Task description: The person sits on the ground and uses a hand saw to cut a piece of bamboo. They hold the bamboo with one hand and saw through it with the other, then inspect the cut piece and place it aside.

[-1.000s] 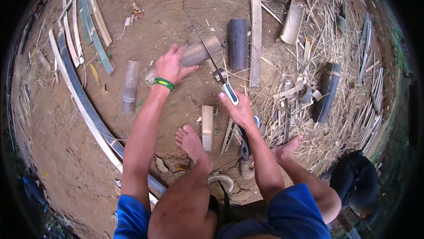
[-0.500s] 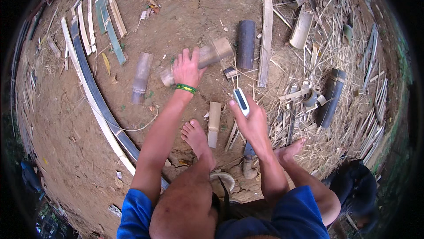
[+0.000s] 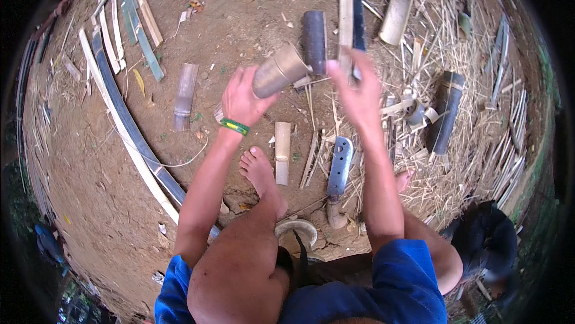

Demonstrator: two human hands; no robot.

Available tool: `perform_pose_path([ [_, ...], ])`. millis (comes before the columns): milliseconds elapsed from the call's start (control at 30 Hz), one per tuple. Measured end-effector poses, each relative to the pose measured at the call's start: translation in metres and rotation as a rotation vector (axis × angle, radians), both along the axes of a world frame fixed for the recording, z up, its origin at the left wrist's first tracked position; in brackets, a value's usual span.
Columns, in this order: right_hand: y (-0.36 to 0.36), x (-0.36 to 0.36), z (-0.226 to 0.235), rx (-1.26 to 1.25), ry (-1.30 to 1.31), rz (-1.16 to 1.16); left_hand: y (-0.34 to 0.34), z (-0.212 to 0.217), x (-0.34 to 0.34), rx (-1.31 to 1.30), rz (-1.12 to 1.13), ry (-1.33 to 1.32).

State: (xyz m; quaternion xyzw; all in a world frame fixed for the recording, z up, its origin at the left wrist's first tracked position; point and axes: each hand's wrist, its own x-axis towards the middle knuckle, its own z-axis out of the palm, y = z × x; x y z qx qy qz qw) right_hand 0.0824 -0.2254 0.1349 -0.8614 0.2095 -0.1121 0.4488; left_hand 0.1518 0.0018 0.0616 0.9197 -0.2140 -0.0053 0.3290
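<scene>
Head view: the bowl (image 3: pixel 310 234) was partly hidden, contents not discernible. Soil (image 3: pixel 207 99) separated the left hand (image 3: pixel 244 97) from a bamboo section (image 3: pixel 185 97). That hand was closed around a brown, node-ringed bamboo tube (image 3: pixel 279 72) ahead of the left foot (image 3: pixel 261 172), cut edge near the dark tube (image 3: pixel 314 41). The right hand (image 3: pixel 360 91) was blurred, its grip indeterminate.

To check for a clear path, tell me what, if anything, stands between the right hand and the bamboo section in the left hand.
The near end of the dark bamboo tube shows between the right hand and the bamboo section; whether it sits high enough to block is unclear.
</scene>
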Motion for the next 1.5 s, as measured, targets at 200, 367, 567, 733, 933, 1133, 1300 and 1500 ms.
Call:
perform_pose_path([
  [200,0.037,-0.001,0.012,0.223,-0.005,-0.034,-0.031,0.056,-0.028,0.061,-0.12,-0.245],
  [367,0.043,-0.03,0.057,0.411,-0.194,-0.054,-0.023,0.097,-0.03,-0.035,-0.244,-0.341],
  [567,0.044,-0.044,0.088,0.389,-0.408,-0.077,-0.024,0.147,-0.024,0.096,-0.361,-0.414],
  [733,0.014,-0.063,0.049,-0.117,-0.648,-0.172,-0.016,0.175,0.008,0.25,-0.287,-0.177],
  [933,0.054,-0.281,-0.143,-0.287,0.874,-0.13,0.034,0.21,0.05,0.065,-0.18,-0.208],
  [1133,0.094,-0.352,-0.163,-0.131,1.013,-0.238,0.011,0.238,0.037,-0.135,-0.123,0.172],
  [1300,0.094,-0.351,-0.149,-0.161,0.613,-0.291,-0.024,0.167,0.003,-0.341,0.029,0.145],
  [1500,0.071,-0.313,-0.116,0.107,0.37,-0.446,-0.048,0.046,-0.032,-0.506,0.487,0.545],
])
